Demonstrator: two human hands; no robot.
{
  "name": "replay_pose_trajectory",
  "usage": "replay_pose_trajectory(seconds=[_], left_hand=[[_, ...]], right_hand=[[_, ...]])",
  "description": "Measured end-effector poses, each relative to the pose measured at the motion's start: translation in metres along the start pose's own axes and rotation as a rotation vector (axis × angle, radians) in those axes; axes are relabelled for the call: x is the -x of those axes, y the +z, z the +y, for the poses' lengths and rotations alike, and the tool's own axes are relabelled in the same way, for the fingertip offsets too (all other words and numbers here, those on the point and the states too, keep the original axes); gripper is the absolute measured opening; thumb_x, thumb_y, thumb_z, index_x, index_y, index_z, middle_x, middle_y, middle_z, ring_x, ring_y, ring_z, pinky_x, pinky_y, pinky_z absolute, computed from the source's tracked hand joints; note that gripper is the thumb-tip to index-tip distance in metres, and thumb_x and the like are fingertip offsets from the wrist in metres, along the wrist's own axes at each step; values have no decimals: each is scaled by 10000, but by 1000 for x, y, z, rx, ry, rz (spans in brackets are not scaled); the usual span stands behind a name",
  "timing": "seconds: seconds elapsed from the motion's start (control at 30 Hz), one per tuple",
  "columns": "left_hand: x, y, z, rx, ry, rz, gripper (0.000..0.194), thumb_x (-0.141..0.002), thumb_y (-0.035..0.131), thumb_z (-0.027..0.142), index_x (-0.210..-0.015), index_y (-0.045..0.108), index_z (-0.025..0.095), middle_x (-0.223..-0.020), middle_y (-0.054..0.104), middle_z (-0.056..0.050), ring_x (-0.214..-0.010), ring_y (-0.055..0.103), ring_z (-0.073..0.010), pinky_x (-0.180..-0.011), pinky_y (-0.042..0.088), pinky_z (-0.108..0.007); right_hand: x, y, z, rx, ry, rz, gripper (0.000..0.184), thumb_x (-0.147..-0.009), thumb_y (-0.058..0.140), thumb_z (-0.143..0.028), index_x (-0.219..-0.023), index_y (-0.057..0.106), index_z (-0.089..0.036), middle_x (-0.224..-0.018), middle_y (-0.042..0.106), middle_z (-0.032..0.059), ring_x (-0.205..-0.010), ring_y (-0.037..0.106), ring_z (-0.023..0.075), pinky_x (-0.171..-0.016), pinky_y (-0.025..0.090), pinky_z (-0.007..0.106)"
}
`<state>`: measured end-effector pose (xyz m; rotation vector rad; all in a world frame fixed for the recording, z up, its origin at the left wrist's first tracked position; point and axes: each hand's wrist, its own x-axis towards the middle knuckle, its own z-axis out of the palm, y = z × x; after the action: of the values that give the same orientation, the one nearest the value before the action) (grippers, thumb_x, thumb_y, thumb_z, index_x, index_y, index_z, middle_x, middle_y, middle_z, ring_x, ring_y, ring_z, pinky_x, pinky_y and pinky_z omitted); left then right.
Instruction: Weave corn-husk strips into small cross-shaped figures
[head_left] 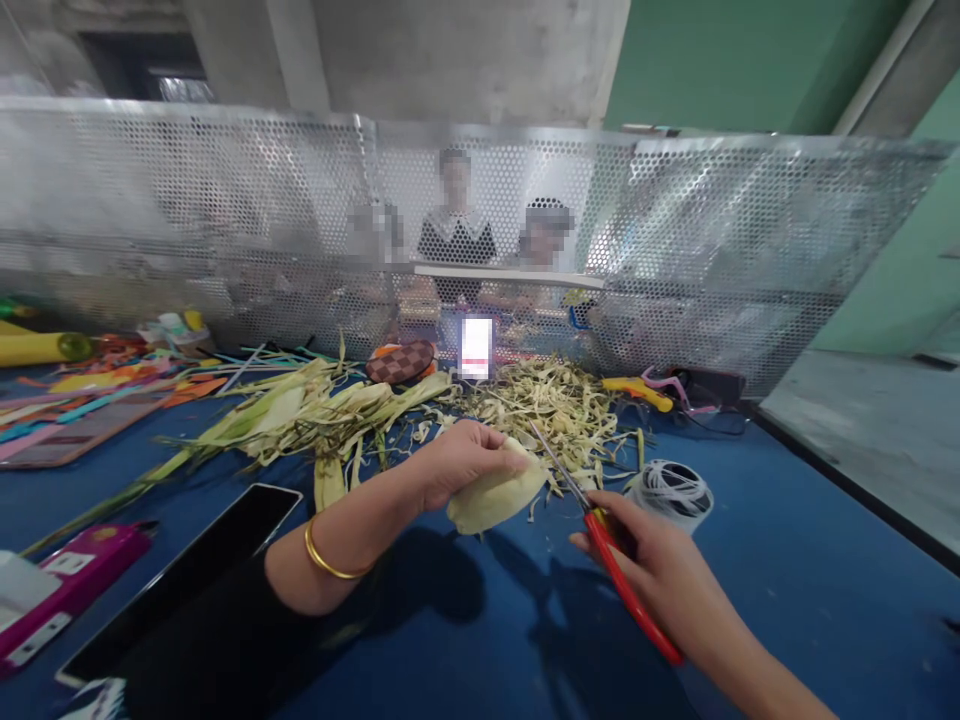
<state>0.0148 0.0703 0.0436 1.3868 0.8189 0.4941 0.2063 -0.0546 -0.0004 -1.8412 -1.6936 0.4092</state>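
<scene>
My left hand [469,460] pinches a pale yellow-green corn husk piece [495,500] between thumb and fingers above the blue table. In my right hand [637,540] is a pair of red-handled scissors [626,590], their blades pointing up and left beside the husk, apart from its right edge. Beyond both hands lies a heap of cut husk strips [555,410]. Longer whole husks [300,410] spread out to the left of the heap. A roll of white cord [671,490] stands just past my right hand.
At the left lie a dark tablet-like slab [187,580], a magenta power strip [75,590] and coloured strips [97,390]. A checkered pouch [401,362], a lit screen [476,345] and a yellow-handled tool [637,391] sit farther back. A perforated metal panel [300,200] borders the table; people are behind it.
</scene>
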Motion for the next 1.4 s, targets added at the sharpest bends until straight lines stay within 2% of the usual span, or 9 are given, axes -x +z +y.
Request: replay_pose_trajectory(seconds=[0.17,0.37,0.47,0.57,0.63,0.73,0.87,1.03,1.4], left_hand=[[7,5,9,103,21,73,113,-646,695,255,-684,735,157,-625,660,-33,-534,540,-98,-522,396,-211],[16,20,12,255,2,191,84,-649,701,191,-715,737,153,-686,666,-34,-590,551,-99,-535,397,-201],[19,29,11,309,-5,170,79,-678,687,173,-729,735,139,-687,666,-45,-587,552,-103,-545,401,-211],[22,37,8,353,18,165,47,-685,686,154,-699,724,130,-676,661,-41,-572,544,-98,-562,408,-219],[22,40,5,380,27,155,47,-686,688,151,-704,722,125,-675,661,-39,-564,539,-93,-568,409,-220],[20,41,2,406,32,144,75,-671,697,163,-729,719,120,-664,651,-35,-558,532,-91,-555,395,-215],[17,37,1,378,42,119,105,-644,696,201,-716,704,125,-679,644,-38,-582,542,-107,-560,415,-229],[15,34,0,257,50,68,195,-641,719,320,-717,690,143,-686,632,-21,-604,541,-113,-537,405,-226],[10,34,-7,16,156,121,127,-713,631,269,-688,662,148,-560,580,19,-491,469,-82,-487,338,-207]], right_hand=[[-1,8,5,506,-119,-151,331,-797,550,-283,-1103,596,-165,-885,724,112,-737,675,257,-585,415,293],[6,6,-3,615,-198,-239,171,-796,507,-192,-919,626,-186,-819,671,82,-727,645,225,-586,392,279],[4,-7,-9,462,-185,-218,153,-812,517,-275,-798,654,-207,-860,650,85,-725,620,216,-614,416,300],[-9,-17,-24,-69,-84,-54,252,-837,494,-416,-863,614,-196,-848,648,70,-757,607,195,-675,457,311],[-22,-18,-37,-463,2,-54,265,-775,580,-442,-864,563,-193,-802,628,36,-731,593,168,-669,479,296],[-36,-11,-52,-675,68,-5,298,-688,690,-424,-785,536,-188,-659,574,-20,-615,535,123,-590,455,255],[-40,-4,-52,-734,84,136,293,-688,680,-443,-708,574,-170,-596,561,-18,-556,500,111,-548,443,255],[-37,-4,-42,-675,40,149,246,-701,674,-402,-673,605,-168,-575,563,-12,-524,476,102,-500,405,238],[-33,-2,-43,-565,-63,186,159,-725,636,-323,-689,620,-169,-632,594,4,-576,520,117,-524,434,243]])
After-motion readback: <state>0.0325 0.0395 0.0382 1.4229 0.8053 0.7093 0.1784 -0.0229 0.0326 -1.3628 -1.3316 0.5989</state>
